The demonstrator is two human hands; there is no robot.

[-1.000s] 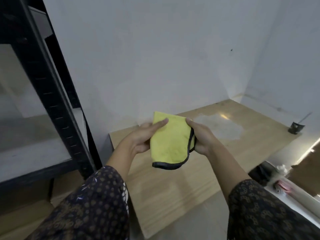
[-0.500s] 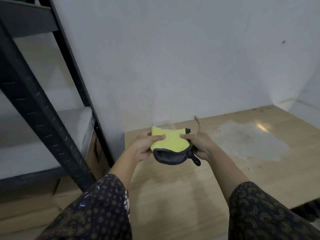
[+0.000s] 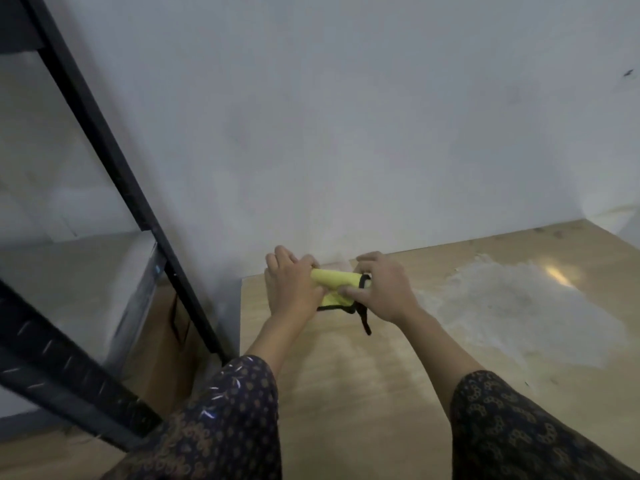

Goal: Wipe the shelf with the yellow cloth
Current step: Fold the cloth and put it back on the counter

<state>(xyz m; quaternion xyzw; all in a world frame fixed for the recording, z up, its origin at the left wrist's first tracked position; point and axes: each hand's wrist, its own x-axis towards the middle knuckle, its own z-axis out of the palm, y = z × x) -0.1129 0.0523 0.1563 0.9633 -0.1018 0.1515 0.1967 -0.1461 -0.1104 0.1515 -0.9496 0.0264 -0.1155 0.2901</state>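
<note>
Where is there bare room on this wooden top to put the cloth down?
The wooden top is bare nearside, between the sleeves. Crowded: its far left corner, where left hand and right hand hold the yellow cloth by the wall.

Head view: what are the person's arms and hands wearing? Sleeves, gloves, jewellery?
The left hand and right hand are bare: no gloves, no ring or watch visible. Forearms uncovered. The left sleeve and right sleeve are dark fabric with a small brownish ring-and-dot print, ending near the elbows.
</note>
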